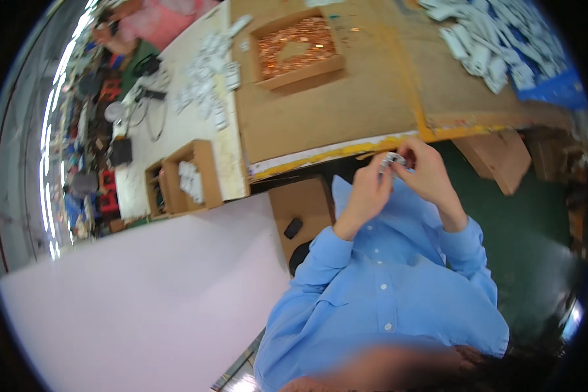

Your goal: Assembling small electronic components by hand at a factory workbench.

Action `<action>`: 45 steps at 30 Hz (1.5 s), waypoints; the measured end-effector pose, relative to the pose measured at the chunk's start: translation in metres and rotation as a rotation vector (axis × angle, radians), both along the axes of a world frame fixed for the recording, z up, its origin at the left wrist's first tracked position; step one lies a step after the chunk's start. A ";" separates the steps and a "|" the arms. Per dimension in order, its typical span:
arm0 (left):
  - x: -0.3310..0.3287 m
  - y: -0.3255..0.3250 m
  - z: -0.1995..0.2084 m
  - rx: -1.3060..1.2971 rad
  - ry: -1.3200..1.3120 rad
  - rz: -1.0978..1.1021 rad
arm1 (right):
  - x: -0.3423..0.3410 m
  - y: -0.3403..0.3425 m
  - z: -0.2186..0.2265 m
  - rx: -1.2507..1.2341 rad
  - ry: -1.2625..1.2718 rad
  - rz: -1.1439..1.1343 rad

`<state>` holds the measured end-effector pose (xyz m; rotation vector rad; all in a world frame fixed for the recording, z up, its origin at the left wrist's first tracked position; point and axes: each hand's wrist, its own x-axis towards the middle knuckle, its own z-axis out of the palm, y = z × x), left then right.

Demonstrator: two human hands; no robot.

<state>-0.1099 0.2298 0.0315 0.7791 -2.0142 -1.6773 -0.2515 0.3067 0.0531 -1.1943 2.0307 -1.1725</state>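
In the head view, both hands meet right of the frame's centre, just off the taped front edge of the worktop [333, 117]. The left hand [371, 186] has its fingers bent and nearly closed, pinching a small silvery-white piece [392, 159]. The right hand [431, 176] is curled, thumb and forefinger drawn together on the piece's right side. The piece sits between the fingertips; its visible part seems to run across the frame, its left end slightly lower. Fingers cover some of it, so which end is its front cannot be told. It looks smooth and shiny, with darker grey patches.

The worktop is flat and matt brown, crossed by worn yellow tape [405, 72]. At the upper middle stands a shallow, four-sided cardboard box [304, 80] of glinting copper-coloured bits [274, 49]. Smooth, long white parts [477, 49] heap at the upper right, by a blue plastic crate [555, 95]. Blocky white pieces [206, 72] scatter over the pale table at the upper left.
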 end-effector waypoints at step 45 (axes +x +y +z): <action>0.040 -0.038 0.000 -0.221 -0.195 0.100 | -0.012 -0.050 -0.003 0.060 0.028 0.210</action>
